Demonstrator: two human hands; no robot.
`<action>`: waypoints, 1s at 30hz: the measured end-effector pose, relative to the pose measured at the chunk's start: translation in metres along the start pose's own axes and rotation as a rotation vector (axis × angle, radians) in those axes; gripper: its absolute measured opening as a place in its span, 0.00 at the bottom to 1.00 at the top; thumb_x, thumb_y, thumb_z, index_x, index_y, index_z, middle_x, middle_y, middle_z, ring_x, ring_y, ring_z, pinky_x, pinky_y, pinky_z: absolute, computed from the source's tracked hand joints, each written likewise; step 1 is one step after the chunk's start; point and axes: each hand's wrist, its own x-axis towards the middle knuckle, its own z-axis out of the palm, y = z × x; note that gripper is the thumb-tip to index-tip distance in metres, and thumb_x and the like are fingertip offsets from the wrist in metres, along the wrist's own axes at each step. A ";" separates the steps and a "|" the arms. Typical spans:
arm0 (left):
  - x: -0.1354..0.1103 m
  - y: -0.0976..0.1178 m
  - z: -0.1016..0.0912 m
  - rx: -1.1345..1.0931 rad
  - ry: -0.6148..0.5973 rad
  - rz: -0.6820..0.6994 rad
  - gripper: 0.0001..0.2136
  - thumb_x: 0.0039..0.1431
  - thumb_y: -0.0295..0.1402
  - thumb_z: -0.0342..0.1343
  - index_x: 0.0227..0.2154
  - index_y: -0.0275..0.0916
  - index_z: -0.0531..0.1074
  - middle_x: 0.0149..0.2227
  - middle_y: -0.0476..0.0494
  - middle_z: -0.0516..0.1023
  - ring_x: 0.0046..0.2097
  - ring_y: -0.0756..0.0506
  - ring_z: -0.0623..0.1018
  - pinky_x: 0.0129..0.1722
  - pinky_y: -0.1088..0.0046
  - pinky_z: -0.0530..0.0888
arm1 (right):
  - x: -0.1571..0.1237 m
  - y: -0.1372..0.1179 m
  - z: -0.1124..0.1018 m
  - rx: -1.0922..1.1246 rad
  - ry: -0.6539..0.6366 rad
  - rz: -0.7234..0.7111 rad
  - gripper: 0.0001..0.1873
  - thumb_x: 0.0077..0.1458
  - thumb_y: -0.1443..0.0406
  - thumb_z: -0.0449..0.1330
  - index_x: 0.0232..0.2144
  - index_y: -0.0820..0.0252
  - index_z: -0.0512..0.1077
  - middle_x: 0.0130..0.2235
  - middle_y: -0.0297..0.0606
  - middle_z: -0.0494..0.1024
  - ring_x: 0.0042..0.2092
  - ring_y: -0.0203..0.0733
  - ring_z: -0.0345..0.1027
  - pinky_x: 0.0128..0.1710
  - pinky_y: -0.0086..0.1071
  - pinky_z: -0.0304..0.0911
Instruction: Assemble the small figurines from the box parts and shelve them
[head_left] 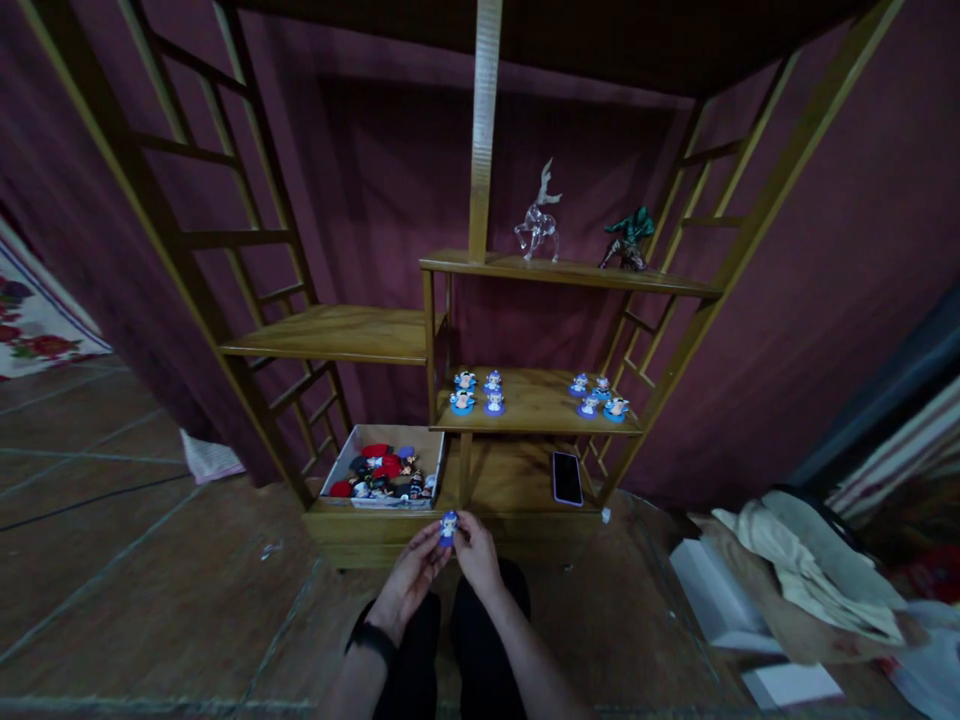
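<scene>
A small purple-and-white figurine (448, 528) on a purple base is upright between my hands, in front of the shelf unit's lowest board. My left hand (415, 572) pinches it from the left, fingers closed. From the right, my right hand (478, 552) grips its edge with thumb and fingers. Just beyond stands an open white box (345, 462) with several red, black and white figurines (388, 468) heaped inside. On the middle shelf (536, 410), similar figurines form two groups: one at the left (478, 393), another at the right (598, 397).
A phone (567, 478) lies on the lowest board. Higher up, a clear deer ornament (538, 225) and a dark green figure (631, 238) stand on a shelf. An upright post (484, 130) divides the unit. White boxes (721, 595) and cloth (802, 570) lie on the floor at right.
</scene>
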 end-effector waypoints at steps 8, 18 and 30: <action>-0.009 0.000 0.005 -0.013 -0.020 0.043 0.09 0.51 0.22 0.57 0.37 0.33 0.72 0.30 0.42 0.77 0.27 0.52 0.76 0.31 0.78 0.74 | 0.001 0.010 0.000 0.155 -0.090 0.041 0.18 0.48 0.68 0.50 0.42 0.55 0.71 0.39 0.35 0.78 0.41 0.39 0.72 0.44 0.34 0.64; -0.007 -0.004 0.002 0.006 -0.032 0.053 0.08 0.49 0.23 0.58 0.35 0.32 0.72 0.29 0.43 0.77 0.26 0.52 0.75 0.29 0.78 0.74 | -0.001 0.014 0.002 0.164 -0.093 0.074 0.16 0.47 0.66 0.51 0.39 0.56 0.71 0.37 0.34 0.79 0.40 0.39 0.71 0.43 0.33 0.65; -0.005 -0.010 -0.002 0.025 -0.032 0.089 0.07 0.49 0.22 0.58 0.33 0.32 0.72 0.28 0.43 0.77 0.26 0.52 0.75 0.30 0.78 0.73 | -0.001 0.018 0.005 0.185 -0.104 0.057 0.14 0.49 0.64 0.52 0.39 0.57 0.71 0.37 0.35 0.78 0.39 0.39 0.71 0.42 0.32 0.64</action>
